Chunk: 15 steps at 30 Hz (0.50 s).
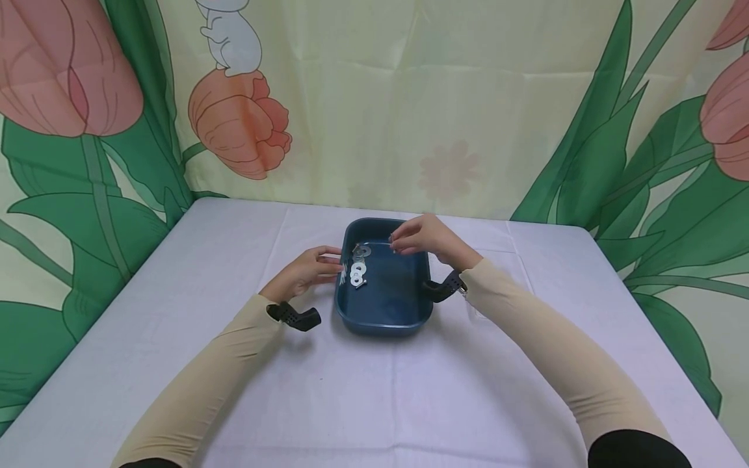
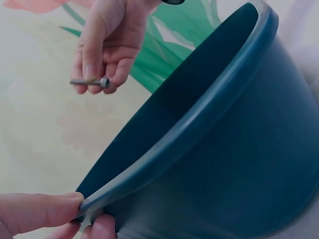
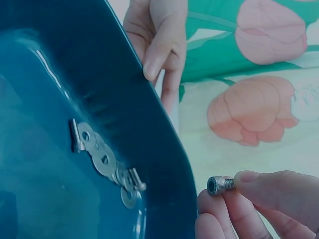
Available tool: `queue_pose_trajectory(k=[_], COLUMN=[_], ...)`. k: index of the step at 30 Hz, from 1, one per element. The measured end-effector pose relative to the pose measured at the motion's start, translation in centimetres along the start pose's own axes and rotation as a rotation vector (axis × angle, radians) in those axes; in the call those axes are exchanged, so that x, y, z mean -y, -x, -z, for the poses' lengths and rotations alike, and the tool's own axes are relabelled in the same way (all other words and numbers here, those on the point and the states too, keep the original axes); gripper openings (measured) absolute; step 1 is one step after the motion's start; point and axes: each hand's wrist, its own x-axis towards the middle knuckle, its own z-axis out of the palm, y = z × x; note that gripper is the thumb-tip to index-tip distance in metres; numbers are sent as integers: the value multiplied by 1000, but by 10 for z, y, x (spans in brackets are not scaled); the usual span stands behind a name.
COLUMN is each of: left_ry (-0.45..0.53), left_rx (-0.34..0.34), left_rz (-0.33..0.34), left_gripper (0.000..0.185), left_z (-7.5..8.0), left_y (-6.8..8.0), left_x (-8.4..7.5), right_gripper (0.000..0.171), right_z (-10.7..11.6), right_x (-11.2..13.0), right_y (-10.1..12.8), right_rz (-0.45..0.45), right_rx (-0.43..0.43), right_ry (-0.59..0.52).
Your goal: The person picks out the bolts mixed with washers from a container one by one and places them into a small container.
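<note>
A dark blue plastic tray [image 1: 383, 322] sits mid-table, and its rim [image 2: 199, 124] fills the left wrist view. Several metal washers and bolts [image 1: 357, 266] lie along its left inner wall, also seen as washers [image 3: 105, 160] in the right wrist view. My left hand [image 1: 313, 268] pinches the tray's left rim between thumb and fingers [image 2: 47, 211]. My right hand [image 1: 424, 237] hovers over the tray's far end and pinches a small socket-head bolt [image 3: 219, 185], whose shaft shows as the bolt [image 2: 90, 81] from the left wrist.
A white cloth covers the table [image 1: 175, 312]. Behind it hangs a curtain [image 1: 409, 97] printed with tulips and green leaves. Both arms wear beige sleeves with black wrist mounts [image 1: 295, 316].
</note>
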Motion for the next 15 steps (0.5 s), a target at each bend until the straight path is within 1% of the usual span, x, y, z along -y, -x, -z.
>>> queue_pose_trajectory(k=[4,7,15], left_ry=[0,-4,-16], left_rx=[3,4,5], left_rz=[0,-2,-3], left_gripper=[51,52,52], left_z=[0,1,1], left_y=[0,-1,1], left_x=[-1,0,-1], right_gripper=[29,29,29], right_z=[9,16,34], right_x=[-3,-5,-10], right_y=[3,6,17], right_rz=[-6,-17,-16], right_rx=[-7,-17,-35], right_ry=[10,-6,-6])
